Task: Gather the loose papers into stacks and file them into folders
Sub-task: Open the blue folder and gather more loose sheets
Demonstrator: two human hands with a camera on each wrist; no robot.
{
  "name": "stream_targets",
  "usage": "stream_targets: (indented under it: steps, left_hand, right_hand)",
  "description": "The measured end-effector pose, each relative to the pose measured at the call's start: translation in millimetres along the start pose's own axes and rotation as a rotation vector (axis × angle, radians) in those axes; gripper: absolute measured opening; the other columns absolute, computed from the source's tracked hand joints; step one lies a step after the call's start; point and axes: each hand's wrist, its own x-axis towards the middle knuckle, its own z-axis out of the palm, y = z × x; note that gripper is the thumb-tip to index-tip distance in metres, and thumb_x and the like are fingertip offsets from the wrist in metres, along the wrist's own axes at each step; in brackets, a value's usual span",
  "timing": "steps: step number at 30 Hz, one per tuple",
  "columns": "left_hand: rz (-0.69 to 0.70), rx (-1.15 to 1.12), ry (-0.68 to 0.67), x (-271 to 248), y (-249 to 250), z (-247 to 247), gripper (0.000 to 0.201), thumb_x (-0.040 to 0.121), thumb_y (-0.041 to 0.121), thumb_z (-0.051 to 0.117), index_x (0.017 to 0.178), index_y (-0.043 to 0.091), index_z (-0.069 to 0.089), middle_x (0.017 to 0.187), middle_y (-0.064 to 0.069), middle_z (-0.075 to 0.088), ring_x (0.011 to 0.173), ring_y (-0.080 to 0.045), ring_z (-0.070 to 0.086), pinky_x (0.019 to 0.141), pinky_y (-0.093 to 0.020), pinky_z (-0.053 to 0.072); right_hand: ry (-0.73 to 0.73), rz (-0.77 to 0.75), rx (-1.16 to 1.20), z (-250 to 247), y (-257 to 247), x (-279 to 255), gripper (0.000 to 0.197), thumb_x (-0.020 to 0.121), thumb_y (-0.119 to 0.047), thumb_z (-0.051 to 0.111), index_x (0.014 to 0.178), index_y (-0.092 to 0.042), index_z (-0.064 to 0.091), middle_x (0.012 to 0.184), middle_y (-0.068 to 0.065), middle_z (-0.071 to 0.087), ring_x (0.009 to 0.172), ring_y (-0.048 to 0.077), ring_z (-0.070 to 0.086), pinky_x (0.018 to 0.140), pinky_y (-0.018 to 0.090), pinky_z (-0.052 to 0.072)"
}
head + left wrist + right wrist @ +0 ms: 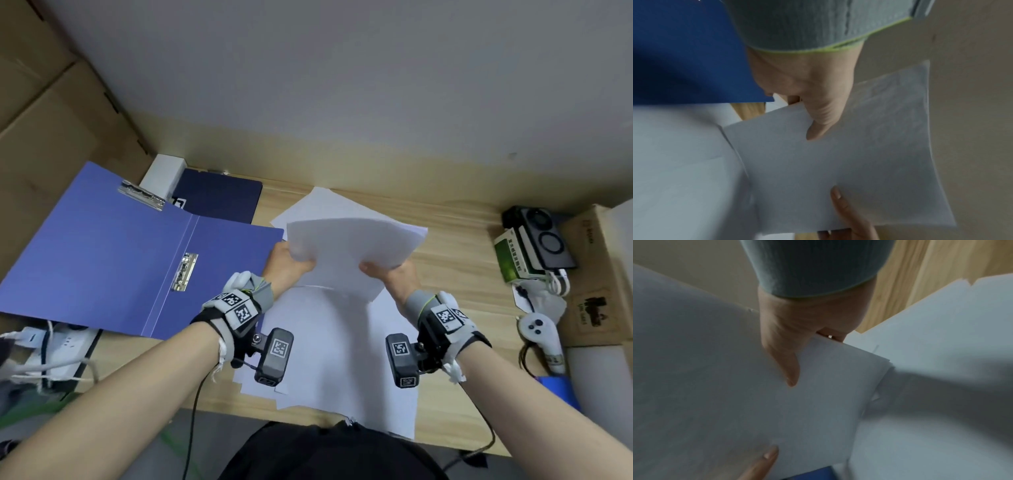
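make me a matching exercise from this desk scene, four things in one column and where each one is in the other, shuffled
Things:
1. held paper stack
2. open blue folder
3. dark closed folder
4. white game controller

Places:
A. lying open at the left of the desk
B. at the right edge of the desk, beside the cardboard box
C. lifted above the desk between the left hand and right hand
D. at the back of the desk, behind the open folder

Pairs: 1-C, 2-A, 3-D, 4-B
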Motion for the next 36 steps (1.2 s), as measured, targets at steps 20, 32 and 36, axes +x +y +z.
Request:
stream_targets:
  steps: [20, 32, 36]
  left_hand:
    - [-0.047, 0.061, -0.016, 12.8, -61.3, -36.9, 0.015, 0.092, 0.006, 0.059, 0.101, -0.002, 0.068, 0.09, -0.007, 0.066, 0.08, -0.019, 0.062, 0.076, -0.03, 0.048]
    - [-0.256, 0.073, 0.28, 24.3, -125.9, -86.6, 0.009, 0.087, 0.01, 0.06, 0.083, 0.004, 0.066, 0.081, -0.01, 0.065, 0.073, -0.022, 0.06, 0.068, -0.03, 0.046]
    - [-0.269, 0.059, 0.295, 24.6, -124.8, -80.1, 0.008, 0.086, 0.01, 0.06, 0.082, 0.006, 0.066, 0.082, -0.011, 0.068, 0.075, -0.026, 0.063, 0.07, -0.033, 0.05]
  right_hand:
    - [0.001, 0.136, -0.132, 25.6, 46.1, 6.5, 0.016, 0.075, -0.011, 0.082, 0.081, -0.014, 0.068, 0.072, -0.003, 0.066, 0.074, 0.018, 0.061, 0.071, 0.03, 0.053]
    - [-0.202, 0.104, -1.353, -3.0, 123.7, -27.5, 0.07, 0.06, -0.052, 0.082, 0.118, -0.028, 0.052, 0.117, -0.005, 0.047, 0.115, 0.021, 0.039, 0.087, 0.035, 0.044]
    - [-0.22, 0.208, -1.118, -7.2, 125.6, -26.2, 0.058, 0.064, -0.038, 0.081, 0.115, -0.031, 0.055, 0.11, -0.004, 0.06, 0.102, 0.02, 0.058, 0.085, 0.032, 0.048]
